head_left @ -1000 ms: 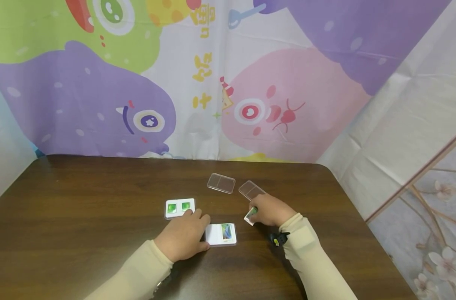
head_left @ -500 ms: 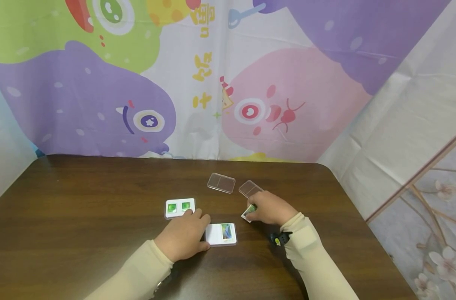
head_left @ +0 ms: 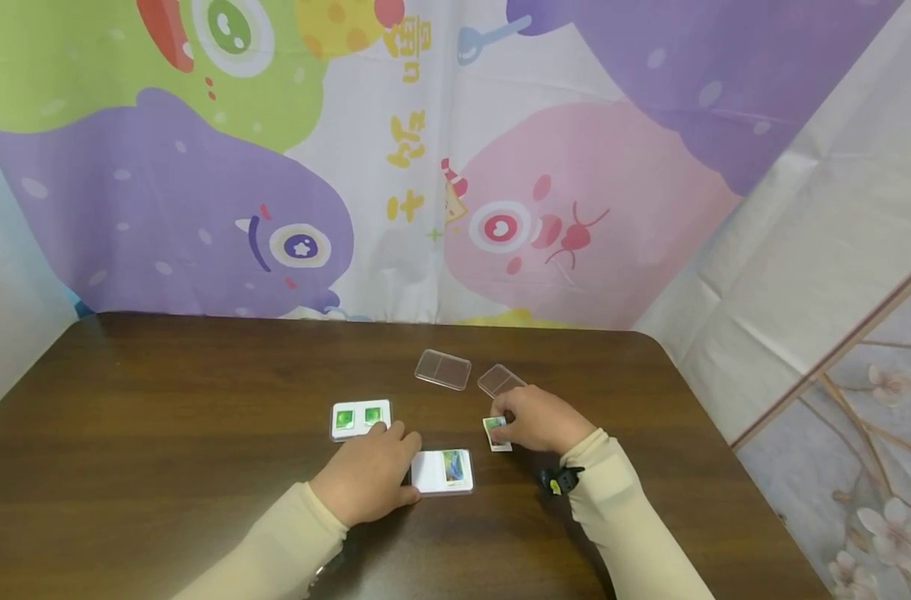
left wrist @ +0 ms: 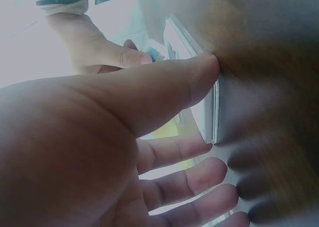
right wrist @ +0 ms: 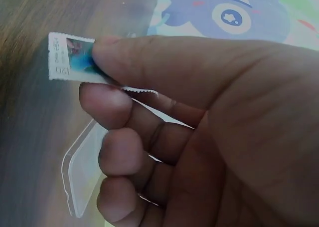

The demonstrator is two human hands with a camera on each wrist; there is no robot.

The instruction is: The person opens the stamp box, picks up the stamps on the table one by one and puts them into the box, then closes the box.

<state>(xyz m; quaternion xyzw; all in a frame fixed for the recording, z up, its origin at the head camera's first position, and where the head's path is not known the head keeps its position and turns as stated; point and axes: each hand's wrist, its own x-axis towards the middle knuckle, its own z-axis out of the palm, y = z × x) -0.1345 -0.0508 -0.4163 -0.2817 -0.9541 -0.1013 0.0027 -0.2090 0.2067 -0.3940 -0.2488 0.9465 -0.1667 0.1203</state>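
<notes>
In the head view my right hand [head_left: 541, 419] pinches a postage stamp [head_left: 497, 433] between thumb and index finger, just above the table. The right wrist view shows the perforated edge of that stamp [right wrist: 62, 57] and a blue-green picture partly under the thumb. My left hand [head_left: 368, 472] grips the left end of a flat clear case [head_left: 427, 472] with a white insert, thumb at the near edge and index finger at the far one. A bird-like stamp [head_left: 454, 467] lies in the case's right half. The left wrist view shows the thumb against the case's edge [left wrist: 216, 110].
Behind the left hand lies another white-lined case [head_left: 360, 408] with two green stamps, partly covered by its fingers. Two transparent lids [head_left: 443, 369] [head_left: 498, 380] lie farther back on the brown table [head_left: 162, 467]. A printed cloth [head_left: 395, 275] hangs behind the table.
The stamp in my right hand has turned from slanted to nearly upright in the head view. My left hand stays on the case. The head view has shifted slightly.
</notes>
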